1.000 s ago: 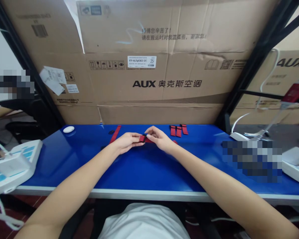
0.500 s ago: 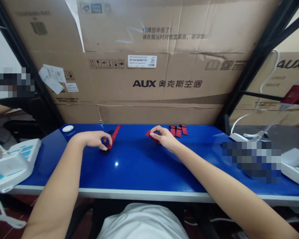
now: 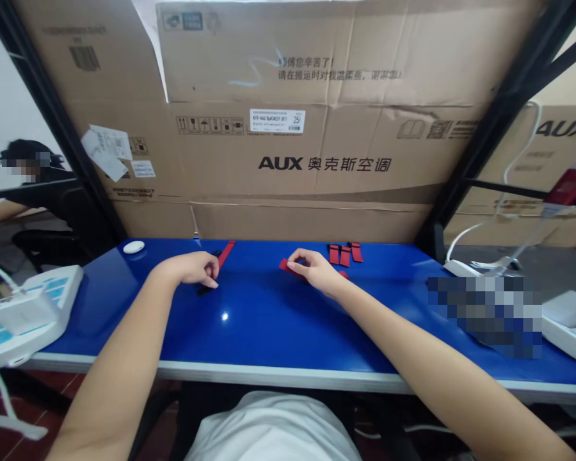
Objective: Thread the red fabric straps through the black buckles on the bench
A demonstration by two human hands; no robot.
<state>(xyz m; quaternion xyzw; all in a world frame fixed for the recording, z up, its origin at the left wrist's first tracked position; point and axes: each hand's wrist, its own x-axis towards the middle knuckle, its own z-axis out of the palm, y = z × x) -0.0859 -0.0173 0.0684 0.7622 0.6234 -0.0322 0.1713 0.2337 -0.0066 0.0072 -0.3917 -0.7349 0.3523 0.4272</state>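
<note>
My left hand (image 3: 199,269) hovers over a red strap (image 3: 227,253) on the blue table, its fingers curled and the thumb apart from them. The strap's lower part is hidden behind the hand, and a black piece (image 3: 204,290) shows just below the palm. My right hand (image 3: 314,272) pinches a red fabric strap (image 3: 285,264) between thumb and fingertips, above the middle of the table. Another bit of red (image 3: 343,274) peeks out behind the right wrist; whether it belongs to the held strap I cannot tell.
Several short red straps with black ends (image 3: 344,254) lie at the back right. A white oval object (image 3: 134,247) sits back left. A white power strip (image 3: 52,307) stands at the left edge. Cardboard (image 3: 317,192) walls the back; a person (image 3: 33,166) sits beyond the left frame.
My left hand has shifted slightly right and up over the strap, its thumb now away from the fingers. The right hand keeps its pinch, and red now shows behind its wrist.
</note>
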